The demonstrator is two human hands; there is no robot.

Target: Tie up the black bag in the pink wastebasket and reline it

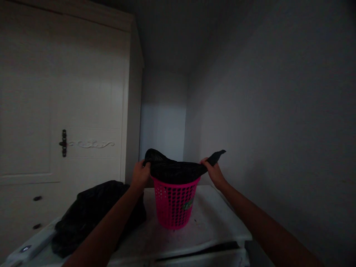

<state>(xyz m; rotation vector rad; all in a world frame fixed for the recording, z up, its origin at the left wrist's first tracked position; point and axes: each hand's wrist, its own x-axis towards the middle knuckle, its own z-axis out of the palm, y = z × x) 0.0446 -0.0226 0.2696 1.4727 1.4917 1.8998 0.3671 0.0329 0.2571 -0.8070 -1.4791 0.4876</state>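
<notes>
A pink plastic basket with holes in its sides stands upright on a white cabinet top. A black plastic bag covers its mouth and spreads over the rim. My left hand is closed on the bag's edge at the left of the rim, where a fold stands up. On the opposite side my right hand pinches the bag, and a pointed end of it sticks out past the fingers. The inside of the basket is hidden by the bag.
More black plastic lies heaped on the left of the white cabinet top, partly behind my left forearm. A white wardrobe rises at the left. A grey wall runs along the right. The room is dim.
</notes>
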